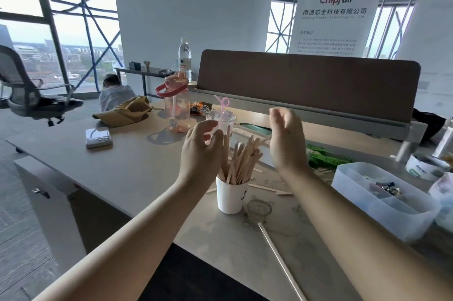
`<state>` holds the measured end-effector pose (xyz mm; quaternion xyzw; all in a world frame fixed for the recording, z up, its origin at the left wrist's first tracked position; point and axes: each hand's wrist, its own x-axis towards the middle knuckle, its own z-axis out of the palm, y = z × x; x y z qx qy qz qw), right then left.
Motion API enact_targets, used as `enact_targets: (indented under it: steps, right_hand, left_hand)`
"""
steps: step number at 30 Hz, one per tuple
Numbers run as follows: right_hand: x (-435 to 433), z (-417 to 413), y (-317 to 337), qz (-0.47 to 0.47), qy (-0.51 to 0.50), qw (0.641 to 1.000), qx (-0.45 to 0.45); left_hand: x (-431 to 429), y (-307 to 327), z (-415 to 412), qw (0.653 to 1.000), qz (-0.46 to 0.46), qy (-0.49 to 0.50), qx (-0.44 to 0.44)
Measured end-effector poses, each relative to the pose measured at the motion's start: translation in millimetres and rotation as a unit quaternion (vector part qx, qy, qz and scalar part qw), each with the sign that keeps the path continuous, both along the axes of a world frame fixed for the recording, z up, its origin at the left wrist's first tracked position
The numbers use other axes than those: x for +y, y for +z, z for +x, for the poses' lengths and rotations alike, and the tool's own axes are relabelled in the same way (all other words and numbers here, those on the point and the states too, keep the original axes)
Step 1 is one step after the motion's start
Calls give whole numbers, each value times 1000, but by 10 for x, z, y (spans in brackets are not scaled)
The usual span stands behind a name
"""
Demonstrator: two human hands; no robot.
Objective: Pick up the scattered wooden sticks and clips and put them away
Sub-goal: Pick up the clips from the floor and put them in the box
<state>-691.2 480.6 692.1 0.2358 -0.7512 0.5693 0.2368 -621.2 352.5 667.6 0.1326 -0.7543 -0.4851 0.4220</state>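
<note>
A white cup (230, 196) stands on the desk, packed with several wooden sticks (241, 157) that fan out to the right. My left hand (201, 151) hovers at the left of the bundle, fingers loosely curved, its fingertips near the tallest sticks. My right hand (285, 141) is raised to the right of the bundle, fingers relaxed and holding nothing. A few loose sticks (267, 188) lie flat on the desk behind the cup. A clear plastic bin (353, 179) at the right holds dark clips (386, 188).
A long thin rod (282, 260) lies on the desk near me. Behind the cup stand a clear lidded cup with pink straw (221, 117), a pink bottle (176, 107) and a water bottle (184, 58). Green packets (326, 157), a tape roll (425, 166), a yellow cap (127, 110) and a brown divider (306, 85) surround the work area.
</note>
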Motion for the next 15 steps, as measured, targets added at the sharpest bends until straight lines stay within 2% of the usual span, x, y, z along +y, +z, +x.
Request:
enact_targets:
  steps: [2,4,5,7,8,9,10,12,14,15]
  right_hand:
    - [260,74,-54,4,-49,998,43]
    - [496,179,-133,118,-49,992,-5]
    - [578,260,-193,216,-23,973,-72]
    - [676,448,-383,399,34,895,-195]
    - [702,541,-497,462,39,859,-219]
    - [719,619,-606,497,36,838,-221]
    - [734,677,-698,511,29,832,-213]
    - [782,725,-785,509,23,839,-189]
    - [815,718,-737,533,21,827,-177]
    - [818,708,-693,556,22,813,-172]
  left_hand:
    - [-23,-80,2,999,28,-18,8]
    - [-33,-183,13,997,59,-52,17]
    - [-20,-236,33,994,83,-73,23]
    - [20,-364,73,987,121,-106,17]
    - [49,-435,104,983,129,-127,9]
    - [74,-507,133,979,133,-156,4]
    - [102,-568,163,971,139,-195,8]
    - [146,-681,176,951,156,-268,10]
    - [166,-785,114,956,130,-264,-18]
    - [178,-815,91,968,103,-227,-42]
